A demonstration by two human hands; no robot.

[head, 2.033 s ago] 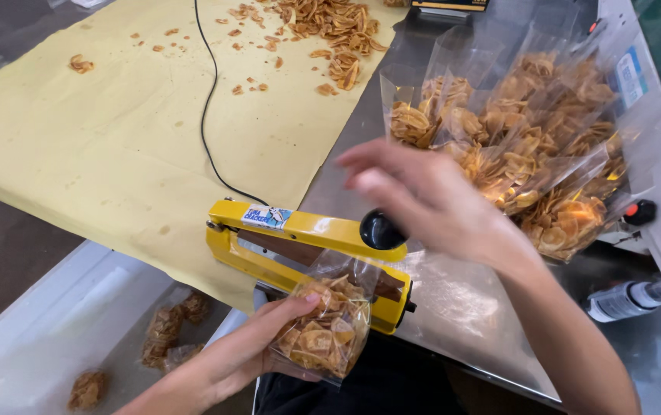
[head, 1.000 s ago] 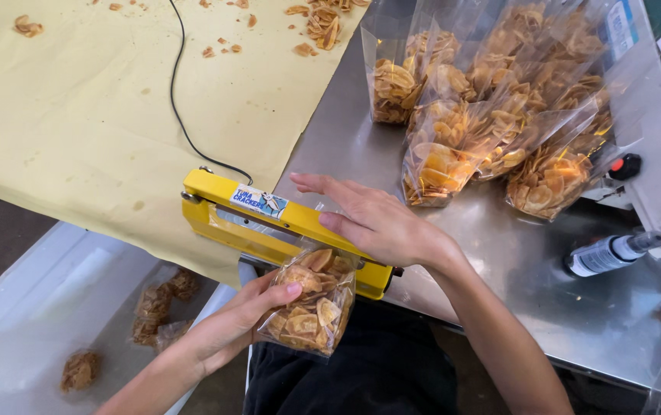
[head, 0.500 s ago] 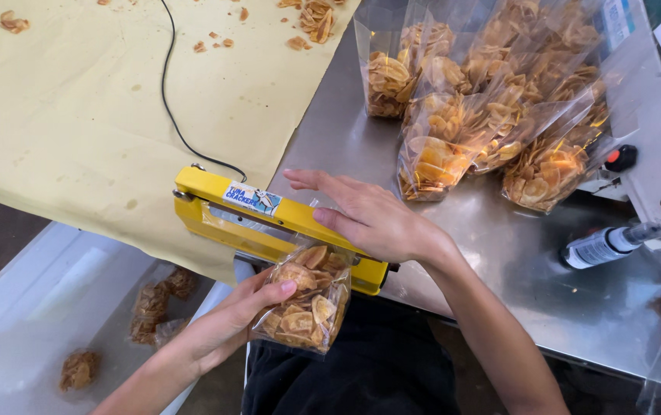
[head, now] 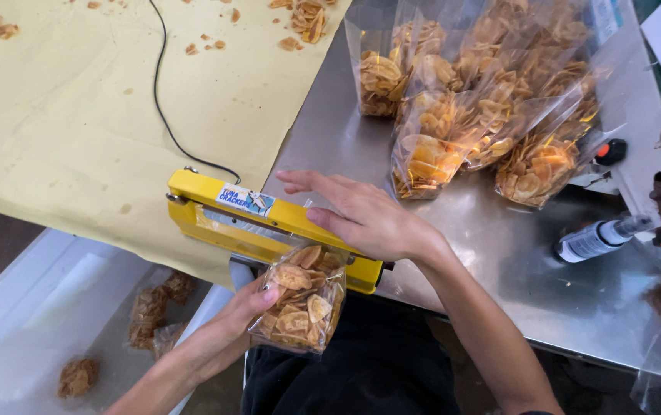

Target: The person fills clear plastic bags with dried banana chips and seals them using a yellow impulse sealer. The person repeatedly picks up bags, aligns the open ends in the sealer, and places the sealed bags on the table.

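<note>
Bag (head: 299,307) of chips hangs at the table's front edge, its open top tucked into the yellow sealer (head: 269,230). From the 7 o'clock corner the left hand (head: 246,307) comes up and grips the bag's left side, fingers curled on the plastic. Right hand (head: 361,219) lies flat and open on the sealer's arm, fingers spread and pointing to 9 o'clock, palm pressing down just above the bag.

A black cord (head: 165,100) runs from the sealer's hinge end up toward 12 o'clock over the yellow paper (head: 76,131), which carries loose chip crumbs (head: 299,15) near its top edge. On the steel table (head: 499,261), at 1 o'clock from the right hand, stands a cluster of filled bags (head: 484,107). A small bottle (head: 596,238) lies at 3 o'clock. In the white bin (head: 46,307) at 8 o'clock rest a few more chip packs (head: 157,311).
</note>
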